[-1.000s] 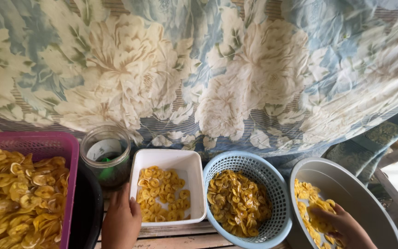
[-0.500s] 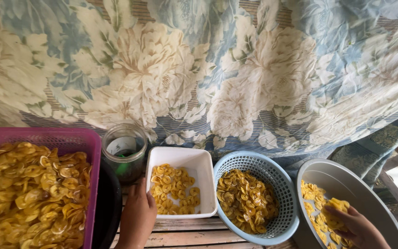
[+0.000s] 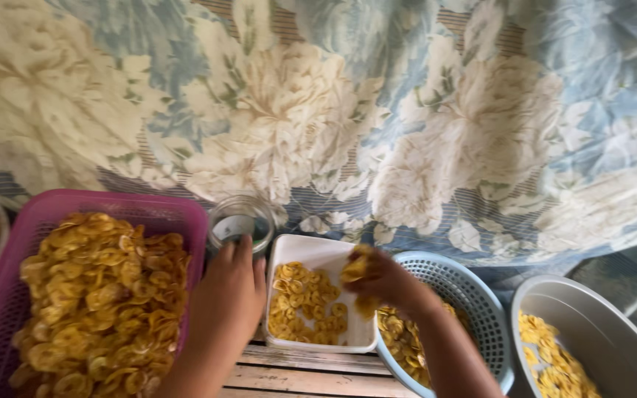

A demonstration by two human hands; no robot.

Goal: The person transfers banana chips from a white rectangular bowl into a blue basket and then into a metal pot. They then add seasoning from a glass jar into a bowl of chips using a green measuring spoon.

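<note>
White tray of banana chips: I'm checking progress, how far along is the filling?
Done: the white tray holds a partial layer of chips, bare at its far end. In hand: the right hand carries chips over it; the left hand rests beside the tray. Left: chips remain in the grey bowl and blue basket.

Right hand [image 3: 381,278]: motion-blurred, grip on chips unclear
Glass jar [image 3: 241,221]: half behind left hand [image 3: 226,306]
Pink basket [image 3: 178,221]: cropped left
Metal bowl [image 3: 591,324]: cropped at corner

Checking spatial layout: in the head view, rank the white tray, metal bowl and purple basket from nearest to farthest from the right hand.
Measured from the right hand:
1. White tray, directly under it.
2. Metal bowl, off to the right.
3. Purple basket, far left, past the left hand.
</note>
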